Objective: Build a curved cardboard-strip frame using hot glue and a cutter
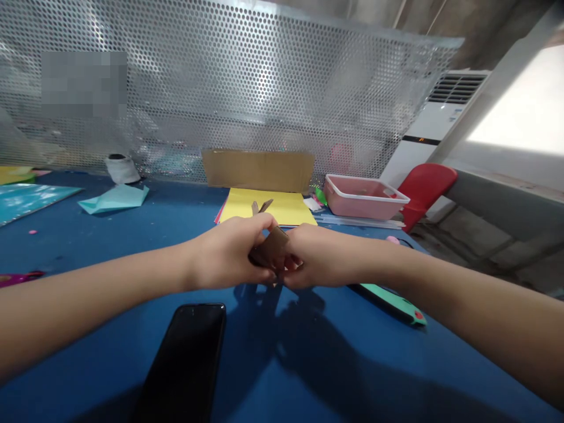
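Observation:
My left hand [231, 252] and my right hand [319, 257] meet above the middle of the blue table [308, 364]. Both are closed on a small folded piece of brown cardboard [271, 247] held between them. The fingers of each hand curl round its ends, and only the top of the piece shows. Just behind the hands, two thin brown cardboard scraps [261, 206] stick up in front of a yellow paper sheet [268, 207].
A black phone [187, 358] lies near my left forearm. A green-handled tool [392, 302] lies under my right wrist. Behind stand a brown cardboard piece [258, 169], a pink tray [363, 197], folded light-blue paper [113, 198], and a perforated metal screen [264, 76].

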The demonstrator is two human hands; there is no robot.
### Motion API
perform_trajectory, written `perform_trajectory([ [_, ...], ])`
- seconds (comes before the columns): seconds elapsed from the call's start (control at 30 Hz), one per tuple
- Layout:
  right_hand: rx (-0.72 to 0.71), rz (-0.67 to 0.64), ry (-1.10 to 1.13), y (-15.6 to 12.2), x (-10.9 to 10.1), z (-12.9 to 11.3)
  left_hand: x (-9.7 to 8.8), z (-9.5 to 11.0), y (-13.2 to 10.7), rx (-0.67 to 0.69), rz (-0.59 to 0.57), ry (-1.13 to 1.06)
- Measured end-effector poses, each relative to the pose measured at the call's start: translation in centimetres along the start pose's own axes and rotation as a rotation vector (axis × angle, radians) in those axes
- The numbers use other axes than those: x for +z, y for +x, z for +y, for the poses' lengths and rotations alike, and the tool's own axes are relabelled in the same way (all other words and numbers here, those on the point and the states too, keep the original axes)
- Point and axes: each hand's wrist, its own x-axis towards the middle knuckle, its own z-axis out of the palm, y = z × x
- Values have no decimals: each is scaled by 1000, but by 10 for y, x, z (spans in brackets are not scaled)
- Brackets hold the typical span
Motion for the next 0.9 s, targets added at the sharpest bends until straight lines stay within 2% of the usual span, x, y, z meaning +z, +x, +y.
perform_trajectory([
  [0.1,-48,34,76,0,-3,9,-4,5,3,-40,-42,-129],
  [0.27,-94,106,108,-3,-10,16,-12,17,7,-86,-15,-260],
  [0.4,-14,120,88,-4,-12,9,-15,15,8,-96,-5,-256],
  [0.5,32,198,122,-5,-9,5,-17,8,7,-61,-19,-221],
  [0.6,4,301,120,-9,-6,3,-23,6,3,-31,-113,-250],
  [0.73,-71,309,-21,-20,-7,-7,-35,14,-6,3,-259,-266],
  [0.9,-145,268,-253,-24,-11,-28,-41,22,-13,-154,-321,-477],
])
